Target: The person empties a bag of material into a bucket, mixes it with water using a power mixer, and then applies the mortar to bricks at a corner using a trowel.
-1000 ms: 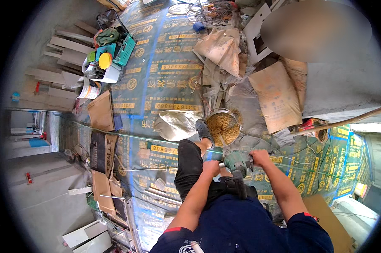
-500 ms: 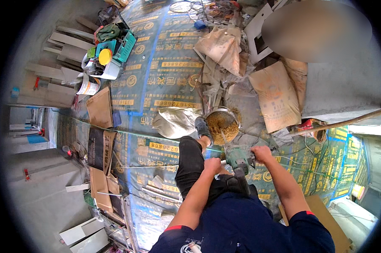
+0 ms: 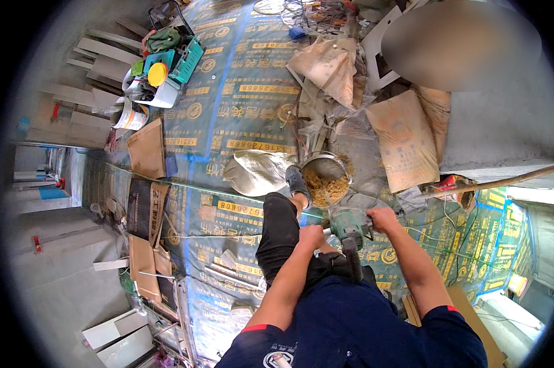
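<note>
With both hands I hold a green power mixer (image 3: 349,223) upright between my legs. My left hand (image 3: 312,237) is closed round its left handle, and my right hand (image 3: 382,219) grips the right one. Its shaft runs down into a round bucket (image 3: 323,157) of crumbly yellow-brown mix (image 3: 335,187). The mix hides the lower end of the shaft. My left foot in a dark clog (image 3: 296,181) presses against or stands right beside the bucket's left side.
A white sack (image 3: 258,172) lies left of the bucket. Paper sacks (image 3: 406,141) lean at the far right, near a long pole (image 3: 504,183). Printed green sheeting (image 3: 246,116) covers the floor. Tool bins (image 3: 185,61) and boards (image 3: 145,150) line the left side. A cable trails rightward.
The view has shifted slightly. The mix lies differently in the bucket, baring more of the far inner wall. Both hands keep their hold on the mixer.
</note>
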Tool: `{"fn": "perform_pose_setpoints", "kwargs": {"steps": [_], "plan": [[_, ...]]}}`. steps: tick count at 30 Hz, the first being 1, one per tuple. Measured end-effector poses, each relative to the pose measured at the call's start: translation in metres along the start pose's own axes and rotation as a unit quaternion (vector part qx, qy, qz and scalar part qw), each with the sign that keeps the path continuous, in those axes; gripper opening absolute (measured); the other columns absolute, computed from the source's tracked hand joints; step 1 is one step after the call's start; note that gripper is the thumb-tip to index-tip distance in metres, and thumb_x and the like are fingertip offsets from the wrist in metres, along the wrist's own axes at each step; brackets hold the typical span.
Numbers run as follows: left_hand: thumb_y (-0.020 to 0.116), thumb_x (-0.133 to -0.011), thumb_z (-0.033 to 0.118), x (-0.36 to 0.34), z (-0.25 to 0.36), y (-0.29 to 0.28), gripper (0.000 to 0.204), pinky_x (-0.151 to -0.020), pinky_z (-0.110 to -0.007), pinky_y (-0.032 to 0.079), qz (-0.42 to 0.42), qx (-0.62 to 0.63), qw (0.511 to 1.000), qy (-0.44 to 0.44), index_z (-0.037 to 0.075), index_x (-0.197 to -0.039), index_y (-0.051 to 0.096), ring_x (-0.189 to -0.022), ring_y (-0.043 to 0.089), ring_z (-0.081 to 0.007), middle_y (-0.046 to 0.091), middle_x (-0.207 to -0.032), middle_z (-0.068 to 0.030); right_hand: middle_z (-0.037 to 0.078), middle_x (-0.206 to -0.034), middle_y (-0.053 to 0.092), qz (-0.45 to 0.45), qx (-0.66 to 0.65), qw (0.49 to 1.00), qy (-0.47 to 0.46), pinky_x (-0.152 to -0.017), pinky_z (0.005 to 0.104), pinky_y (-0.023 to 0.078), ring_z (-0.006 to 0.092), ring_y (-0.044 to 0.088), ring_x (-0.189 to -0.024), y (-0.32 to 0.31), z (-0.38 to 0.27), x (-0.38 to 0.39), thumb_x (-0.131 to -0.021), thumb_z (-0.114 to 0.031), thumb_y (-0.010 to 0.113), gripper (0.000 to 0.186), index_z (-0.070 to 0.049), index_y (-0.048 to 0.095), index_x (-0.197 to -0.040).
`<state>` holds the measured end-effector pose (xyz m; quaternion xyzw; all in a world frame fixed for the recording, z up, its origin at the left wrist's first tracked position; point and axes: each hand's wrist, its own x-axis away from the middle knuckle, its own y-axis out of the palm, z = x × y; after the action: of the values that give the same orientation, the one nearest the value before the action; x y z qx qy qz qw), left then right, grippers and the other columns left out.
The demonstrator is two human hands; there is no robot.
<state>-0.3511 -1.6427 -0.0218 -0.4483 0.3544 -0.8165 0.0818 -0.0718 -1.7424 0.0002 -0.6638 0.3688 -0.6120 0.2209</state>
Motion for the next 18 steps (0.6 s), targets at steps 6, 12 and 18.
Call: {"fn": "perform_pose_setpoints", "kwargs": {"steps": [6,12,18], "plan": [[0.063,-0.074,0.022,0.007,0.005,-0.010,0.019,-0.068,-0.047,0.054,0.008,0.015,1.000,-0.003,0.007,-0.081,0.071,-0.077,0.067,-0.0363,0.069,-0.083,-0.0171,0.009,-0.091,0.067,-0.005,-0.006,1.000,0.010,-0.072,0.0440,0.052,0.0305,0.066,-0.089,-0.006,-0.004,0.006,-0.070,-0.019,0.067,0.020,-0.016,0.063,-0.089],[0.062,-0.080,0.025,0.008,0.009,-0.014,0.021,-0.068,-0.046,0.053,0.002,0.012,1.000,-0.002,0.006,-0.081,0.072,-0.079,0.068,-0.0347,0.069,-0.083,-0.0165,0.009,-0.088,0.068,0.015,-0.005,1.000,0.009,-0.069,0.0440,0.053,0.0306,0.067,-0.086,-0.007,-0.002,0.008,-0.070,-0.020,0.068,0.021,-0.017,0.064,-0.090],[0.060,-0.080,0.023,0.008,0.014,-0.017,0.021,-0.069,-0.046,0.052,-0.011,0.004,1.000,0.006,0.006,-0.083,0.072,-0.081,0.068,-0.0347,0.070,-0.087,-0.0159,0.010,-0.089,0.068,-0.001,0.012,1.000,0.000,-0.066,0.0446,0.053,0.0313,0.067,-0.085,-0.002,0.003,0.008,-0.070,-0.018,0.067,0.022,-0.017,0.065,-0.092]]}}
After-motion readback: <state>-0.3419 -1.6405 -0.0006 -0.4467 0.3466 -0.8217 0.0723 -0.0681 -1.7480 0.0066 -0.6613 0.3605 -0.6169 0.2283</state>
